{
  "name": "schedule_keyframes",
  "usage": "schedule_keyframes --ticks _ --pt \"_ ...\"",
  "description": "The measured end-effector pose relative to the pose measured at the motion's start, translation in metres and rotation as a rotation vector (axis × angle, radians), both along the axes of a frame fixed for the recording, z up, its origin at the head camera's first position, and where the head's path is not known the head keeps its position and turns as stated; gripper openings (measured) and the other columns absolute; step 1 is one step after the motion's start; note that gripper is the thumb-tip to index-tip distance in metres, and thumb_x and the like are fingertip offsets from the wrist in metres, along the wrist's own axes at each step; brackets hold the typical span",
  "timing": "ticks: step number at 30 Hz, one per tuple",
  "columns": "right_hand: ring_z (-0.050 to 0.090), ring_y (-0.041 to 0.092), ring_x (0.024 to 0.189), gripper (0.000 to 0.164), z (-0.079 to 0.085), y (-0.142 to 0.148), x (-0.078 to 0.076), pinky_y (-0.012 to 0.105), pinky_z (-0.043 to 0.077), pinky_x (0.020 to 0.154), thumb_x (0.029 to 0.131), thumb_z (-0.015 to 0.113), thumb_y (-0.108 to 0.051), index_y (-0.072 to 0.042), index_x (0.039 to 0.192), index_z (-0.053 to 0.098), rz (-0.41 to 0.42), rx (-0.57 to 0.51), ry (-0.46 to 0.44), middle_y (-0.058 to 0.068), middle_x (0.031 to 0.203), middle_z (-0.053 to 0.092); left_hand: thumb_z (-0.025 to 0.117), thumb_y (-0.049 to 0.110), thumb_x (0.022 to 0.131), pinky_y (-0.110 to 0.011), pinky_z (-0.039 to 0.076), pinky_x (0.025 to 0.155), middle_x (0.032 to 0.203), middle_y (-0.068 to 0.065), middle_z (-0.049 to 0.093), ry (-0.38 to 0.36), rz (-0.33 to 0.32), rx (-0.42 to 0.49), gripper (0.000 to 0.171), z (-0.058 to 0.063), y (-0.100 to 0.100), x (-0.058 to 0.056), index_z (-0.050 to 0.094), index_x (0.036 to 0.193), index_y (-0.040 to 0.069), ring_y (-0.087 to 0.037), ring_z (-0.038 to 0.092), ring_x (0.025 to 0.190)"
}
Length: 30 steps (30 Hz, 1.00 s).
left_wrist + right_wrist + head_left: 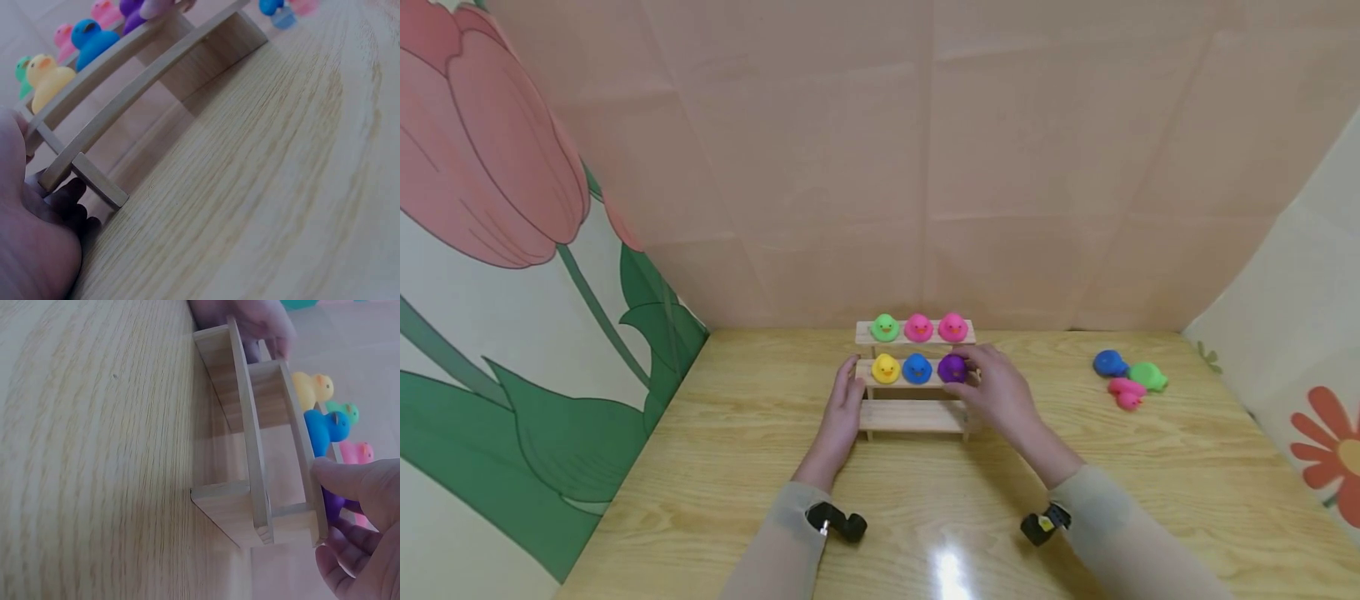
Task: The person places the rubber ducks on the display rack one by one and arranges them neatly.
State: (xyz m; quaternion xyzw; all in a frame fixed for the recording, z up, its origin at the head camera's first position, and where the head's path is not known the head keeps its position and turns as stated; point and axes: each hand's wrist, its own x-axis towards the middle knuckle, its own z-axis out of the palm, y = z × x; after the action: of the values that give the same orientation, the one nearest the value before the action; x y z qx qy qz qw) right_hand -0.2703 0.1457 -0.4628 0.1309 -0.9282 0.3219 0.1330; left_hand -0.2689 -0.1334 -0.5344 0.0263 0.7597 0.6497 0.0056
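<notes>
A small three-tier wooden stand (pixel 913 415) stands on the table. My right hand (pixel 1000 387) holds a purple rubber duck (pixel 952 368) at the right end of the middle tier, its thumb at the front. Beside it sit a blue duck (pixel 917 368) and a yellow duck (pixel 885 368). On the top tier are a green duck (pixel 884 327) and two pink ducks (pixel 918 327). The bottom tier bears nothing. My left hand (pixel 37 231) grips the stand's left end, fingers curled by its leg, partly hidden.
Off to the right on the table (pixel 700 500) lie a blue duck (pixel 1110 363), a green duck (pixel 1147 377) and a pink duck (pixel 1126 392), close together. A pinkish backdrop (pixel 925 167) rises behind the stand, with flower-printed panels at both sides.
</notes>
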Motion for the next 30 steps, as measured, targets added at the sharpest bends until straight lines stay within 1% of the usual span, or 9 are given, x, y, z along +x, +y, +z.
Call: schedule_keyframes --ticks 2,4,10,13,16,19,23,26,30 --pt "0.07 0.041 0.116 0.059 0.0 0.002 0.001 0.058 0.059 0.096 0.09 0.095 -0.015 -0.005 0.142 0.07 0.009 -0.014 0.012 0.018 0.128 0.069 0.04 0.071 0.112 -0.061 0.024 0.132 0.181 -0.003 0.027 -0.009 0.003 -0.002 0.06 0.0 0.0 0.0 0.031 0.169 0.053 -0.034 0.03 0.164" --pt "0.07 0.039 0.113 0.058 -0.001 0.003 0.002 0.057 0.06 0.094 0.089 0.095 -0.013 -0.005 0.141 0.07 0.018 -0.02 0.024 0.018 0.127 0.07 0.04 0.072 0.112 -0.061 0.024 0.132 0.181 -0.003 0.027 -0.009 0.005 -0.005 0.059 0.001 0.0 0.0 0.032 0.168 0.055 -0.034 0.03 0.164" --pt "0.07 0.037 0.112 0.054 -0.002 0.007 0.003 0.055 0.06 0.094 0.09 0.093 -0.009 -0.004 0.139 0.071 0.031 -0.016 0.03 0.018 0.126 0.071 0.04 0.071 0.112 -0.061 0.024 0.132 0.182 -0.003 0.026 0.0 0.006 -0.009 0.06 0.0 0.0 0.001 0.031 0.169 0.052 -0.035 0.03 0.164" --pt "0.07 0.036 0.113 0.053 -0.002 0.008 0.002 0.056 0.06 0.095 0.091 0.092 -0.009 -0.004 0.139 0.072 0.033 -0.018 0.021 0.018 0.127 0.071 0.041 0.071 0.112 -0.06 0.024 0.132 0.182 -0.002 0.026 -0.007 0.005 -0.006 0.059 0.0 0.0 0.001 0.031 0.168 0.054 -0.033 0.03 0.164" --pt "0.069 0.036 0.112 0.053 -0.003 0.009 0.001 0.055 0.06 0.095 0.091 0.092 -0.01 -0.004 0.139 0.072 0.033 -0.021 0.012 0.017 0.126 0.071 0.041 0.071 0.112 -0.061 0.024 0.132 0.181 -0.003 0.026 -0.005 0.004 -0.001 0.059 0.001 0.001 0.001 0.031 0.168 0.055 -0.034 0.03 0.164" --pt "0.069 0.035 0.112 0.053 -0.004 0.01 0.0 0.055 0.06 0.095 0.091 0.092 -0.011 -0.004 0.139 0.071 0.034 -0.019 0.006 0.016 0.125 0.071 0.04 0.07 0.112 -0.061 0.024 0.132 0.181 -0.004 0.027 -0.001 0.004 -0.001 0.059 0.0 0.001 0.001 0.031 0.169 0.053 -0.034 0.03 0.164" --pt "0.069 0.036 0.112 0.054 -0.003 0.011 -0.001 0.056 0.059 0.095 0.091 0.092 -0.011 -0.004 0.14 0.071 0.041 -0.018 0.005 0.017 0.125 0.072 0.04 0.067 0.114 -0.062 0.024 0.132 0.181 -0.007 0.026 0.015 0.002 0.007 0.06 0.0 0.001 0.0 0.032 0.17 0.048 -0.036 0.03 0.164" --pt "0.069 0.036 0.113 0.054 -0.003 0.011 -0.002 0.056 0.059 0.096 0.092 0.092 -0.011 -0.003 0.14 0.071 0.044 -0.017 0.003 0.017 0.126 0.072 0.041 0.065 0.115 -0.062 0.025 0.131 0.181 -0.007 0.026 0.018 0.001 0.013 0.06 0.0 0.001 0.0 0.032 0.171 0.046 -0.037 0.03 0.164" --pt "0.069 0.036 0.114 0.054 -0.004 0.011 -0.003 0.056 0.059 0.097 0.091 0.092 -0.01 -0.003 0.141 0.07 0.046 -0.022 0.001 0.017 0.126 0.071 0.041 0.067 0.114 -0.061 0.026 0.131 0.181 -0.006 0.027 0.006 0.003 0.013 0.059 -0.001 0.001 -0.001 0.032 0.169 0.05 -0.036 0.03 0.164"
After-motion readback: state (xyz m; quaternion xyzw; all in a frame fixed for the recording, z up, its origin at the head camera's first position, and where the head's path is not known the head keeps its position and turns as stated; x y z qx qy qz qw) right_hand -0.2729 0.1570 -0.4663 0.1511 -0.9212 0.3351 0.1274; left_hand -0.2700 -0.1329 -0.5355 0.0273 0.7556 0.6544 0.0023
